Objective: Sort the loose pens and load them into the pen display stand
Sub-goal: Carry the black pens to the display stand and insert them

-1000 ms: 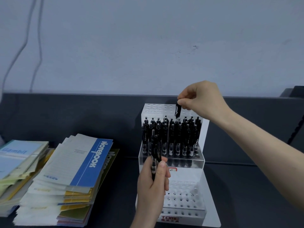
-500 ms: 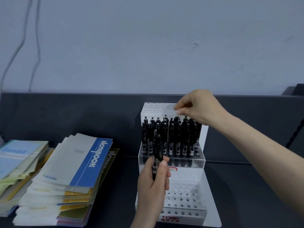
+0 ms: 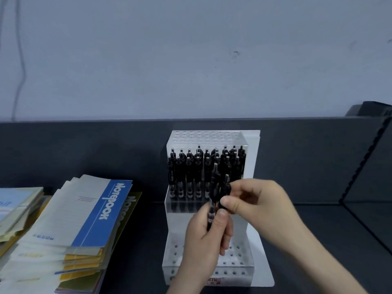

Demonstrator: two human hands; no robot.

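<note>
A clear tiered pen display stand (image 3: 252, 166) stands on the dark desk. Its middle tier holds several black pens (image 3: 191, 172) upright; the top tier and the front tier (image 3: 237, 262) show empty holes. My left hand (image 3: 203, 240) is in front of the stand, shut around a small bunch of black pens (image 3: 214, 187) that stick up from the fist. My right hand (image 3: 258, 204) is beside it, thumb and fingers pinching one pen of that bunch near its top.
Stacks of notebooks (image 3: 89, 219) with blue and yellow covers lie left of the stand. A dark partition (image 3: 84, 149) runs behind the desk, below a pale wall. A dark panel (image 3: 367, 166) angles in at the right.
My right hand has come down from the stand's back row, where it set a pen, to the bunch in my left hand. My left hand has stayed roughly in place.
</note>
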